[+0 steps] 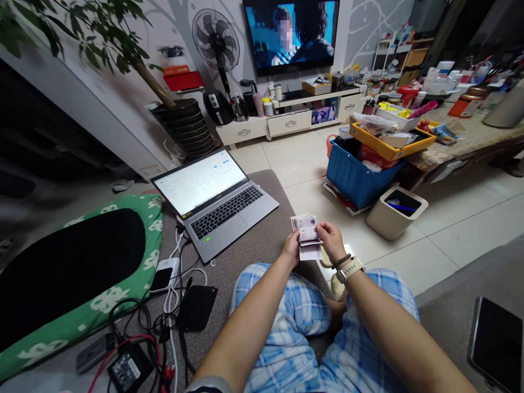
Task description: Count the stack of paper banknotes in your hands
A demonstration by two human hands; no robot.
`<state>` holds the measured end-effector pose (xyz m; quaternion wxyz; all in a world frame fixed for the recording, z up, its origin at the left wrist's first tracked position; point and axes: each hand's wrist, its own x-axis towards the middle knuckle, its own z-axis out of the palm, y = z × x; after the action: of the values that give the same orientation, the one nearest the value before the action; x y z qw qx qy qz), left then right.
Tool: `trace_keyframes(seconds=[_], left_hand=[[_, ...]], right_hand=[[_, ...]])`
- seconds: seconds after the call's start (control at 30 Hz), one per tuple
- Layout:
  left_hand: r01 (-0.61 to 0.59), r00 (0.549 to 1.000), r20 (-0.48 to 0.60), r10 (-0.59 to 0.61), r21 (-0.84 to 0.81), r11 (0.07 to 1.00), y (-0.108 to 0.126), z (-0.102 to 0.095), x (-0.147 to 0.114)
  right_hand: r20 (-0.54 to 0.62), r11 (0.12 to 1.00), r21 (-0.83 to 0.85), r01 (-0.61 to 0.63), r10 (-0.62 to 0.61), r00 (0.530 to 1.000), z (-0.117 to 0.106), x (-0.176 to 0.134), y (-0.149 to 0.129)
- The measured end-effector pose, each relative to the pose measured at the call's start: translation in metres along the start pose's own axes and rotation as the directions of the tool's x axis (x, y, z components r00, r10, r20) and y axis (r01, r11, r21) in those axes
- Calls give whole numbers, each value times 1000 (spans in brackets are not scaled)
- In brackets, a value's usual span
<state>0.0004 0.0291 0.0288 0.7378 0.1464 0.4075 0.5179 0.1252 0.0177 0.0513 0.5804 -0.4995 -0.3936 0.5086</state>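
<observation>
A small stack of pale purple banknotes (309, 252) is held in front of my knees, some of them folded or fanned, with an orange-tinted edge at the left. My left hand (291, 248) is closed round their left side. The fingers of my right hand (332, 240) pinch the right edge of a note near the middle of the stack. A beige watch (350, 269) and a dark bracelet are on my right wrist. Left of the notes, an open silver laptop (241, 218) with a lit screen rests on the grey-brown seat.
Cables, a power adapter (130, 367) and a black flat device (197, 308) lie at my left. A blue bin (356, 173) and a beige trash can (395, 215) stand on the tiles ahead right, beside a cluttered table (470, 139). A dark-screened device (497, 344) lies at far right.
</observation>
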Motion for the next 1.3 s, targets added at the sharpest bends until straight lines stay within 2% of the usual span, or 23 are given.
trace_keyframes(seconds=[0.27,0.57,0.73,0.83,1.07,1.17,1.3], left_hand=[[-34,999,-40,35,25,999,-1,-1,2],[21,998,-61,-20,15,1000,8,8,-12],[-17,996,-90,20,33,999,9,10,-13],[-18,996,-82,21,33,999,8,9,-12],[-6,996,-83,12,74,997,7,6,-12],[-5,998,-55,10,93,996,6,6,-13],[-12,998,-57,17,93,996,6,5,-13]], right_hand=[[-28,1000,-12,11,-11,1000,0,0,-2],[20,999,-20,-31,31,999,-2,0,2],[40,999,-45,-19,21,999,-2,0,2],[-6,996,-83,-17,16,1000,-3,0,3],[-211,963,-270,-15,-44,977,-10,3,9],[-211,960,-280,1,-63,975,-10,5,12],[-152,966,-258,-1,-39,988,-10,5,12]])
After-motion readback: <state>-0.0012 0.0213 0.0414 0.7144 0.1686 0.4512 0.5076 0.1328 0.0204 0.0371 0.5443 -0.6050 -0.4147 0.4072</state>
